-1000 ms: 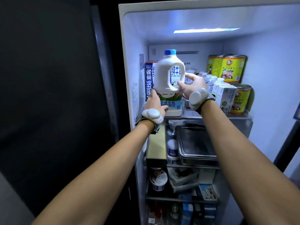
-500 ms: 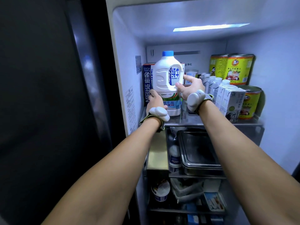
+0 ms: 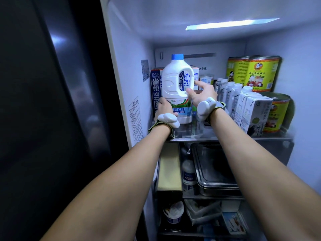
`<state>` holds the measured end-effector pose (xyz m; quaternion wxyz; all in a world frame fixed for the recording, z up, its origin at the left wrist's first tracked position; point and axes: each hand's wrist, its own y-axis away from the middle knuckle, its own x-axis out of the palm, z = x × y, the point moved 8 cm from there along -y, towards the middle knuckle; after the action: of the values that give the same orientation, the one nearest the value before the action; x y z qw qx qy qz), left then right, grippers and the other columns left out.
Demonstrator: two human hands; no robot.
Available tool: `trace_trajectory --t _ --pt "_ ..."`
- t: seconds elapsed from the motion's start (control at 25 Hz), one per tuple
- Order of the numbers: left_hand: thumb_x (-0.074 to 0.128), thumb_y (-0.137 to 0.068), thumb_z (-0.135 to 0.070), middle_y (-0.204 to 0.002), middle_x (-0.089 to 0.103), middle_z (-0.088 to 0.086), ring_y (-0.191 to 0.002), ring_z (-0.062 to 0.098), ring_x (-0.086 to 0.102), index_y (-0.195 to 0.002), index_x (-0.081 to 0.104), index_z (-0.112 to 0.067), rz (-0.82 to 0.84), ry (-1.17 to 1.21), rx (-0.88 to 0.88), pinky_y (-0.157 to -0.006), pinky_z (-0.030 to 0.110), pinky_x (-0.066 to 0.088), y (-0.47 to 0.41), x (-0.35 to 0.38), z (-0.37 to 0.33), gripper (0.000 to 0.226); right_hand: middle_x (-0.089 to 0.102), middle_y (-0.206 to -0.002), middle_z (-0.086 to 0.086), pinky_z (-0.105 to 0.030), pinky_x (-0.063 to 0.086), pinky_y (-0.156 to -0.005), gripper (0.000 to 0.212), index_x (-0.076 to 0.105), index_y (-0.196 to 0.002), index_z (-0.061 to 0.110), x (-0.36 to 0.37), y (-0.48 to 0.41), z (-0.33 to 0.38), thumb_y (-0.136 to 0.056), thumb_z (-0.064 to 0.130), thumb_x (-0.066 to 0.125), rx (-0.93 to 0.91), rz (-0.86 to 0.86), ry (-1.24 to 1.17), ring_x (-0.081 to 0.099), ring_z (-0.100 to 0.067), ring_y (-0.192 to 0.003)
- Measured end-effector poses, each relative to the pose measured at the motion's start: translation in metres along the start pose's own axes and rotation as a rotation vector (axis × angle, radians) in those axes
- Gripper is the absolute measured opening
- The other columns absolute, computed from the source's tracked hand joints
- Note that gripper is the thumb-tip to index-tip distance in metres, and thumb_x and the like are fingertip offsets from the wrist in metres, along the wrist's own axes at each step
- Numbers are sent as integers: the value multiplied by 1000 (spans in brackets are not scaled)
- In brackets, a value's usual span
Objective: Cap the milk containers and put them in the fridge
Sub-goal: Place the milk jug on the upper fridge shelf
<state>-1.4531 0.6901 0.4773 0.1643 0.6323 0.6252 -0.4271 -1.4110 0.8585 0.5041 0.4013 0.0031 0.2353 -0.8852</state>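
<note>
A white milk jug with a blue cap on stands upright at the left of the fridge's top shelf. My left hand grips the jug's lower left side. My right hand touches the jug's handle from the right, thumb and fingers spread. Both wrists wear white trackers. Behind the jug stand blue-and-white milk cartons.
White cartons with caps fill the shelf's middle right, with yellow cans behind and beside them. Below sit a steel tray, a yellowish box and small bottles. The dark fridge door stands to the left.
The jug has turned so its handle faces me more, and it sits deeper on the shelf. My right fingers have loosened from its handle. The view has moved closer to the fridge.
</note>
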Motion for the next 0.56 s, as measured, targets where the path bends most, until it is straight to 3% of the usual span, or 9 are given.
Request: trace_trajectory --t 0.08,0.16,0.28,0.44,0.56 --pt "66 -90 -8 -138 48 20 -121 35 53 -132 33 3 34 13 -22 -94 38 41 6 -6 1 54 77 -103 -6 -38 56 -96 49 61 -133 24 5 5 -1 -85 22 69 -2 66 -14 71 -24 -105" --pt "57 -95 -8 -139 48 20 -125 34 51 -134 35 3 65 -22 -42 -98 38 41 17 -11 2 46 74 -111 -9 -36 55 -95 45 63 -128 15 8 9 -4 -83 14 69 25 76 -7 69 -22 -105" --pt "51 -98 -9 -137 51 22 -125 34 52 -135 41 4 79 -45 -16 -99 38 42 48 -24 8 41 73 -113 -16 -42 55 -94 31 70 -114 6 5 34 -10 -84 15 68 107 17 4 68 -27 -100" --pt "57 -93 -13 -128 56 17 -109 30 56 -128 48 -3 65 -31 12 -81 30 40 107 -47 20 37 73 -114 -14 -49 54 -97 28 70 -112 8 -4 86 -12 -87 20 66 177 -33 5 68 -35 -107" --pt "58 -94 -20 -126 57 15 -111 31 56 -123 50 -4 46 15 51 -90 34 45 151 -61 26 35 71 -98 -8 -49 54 -98 21 72 -103 13 -10 128 -12 -86 22 64 259 -25 -77 68 -32 -97"
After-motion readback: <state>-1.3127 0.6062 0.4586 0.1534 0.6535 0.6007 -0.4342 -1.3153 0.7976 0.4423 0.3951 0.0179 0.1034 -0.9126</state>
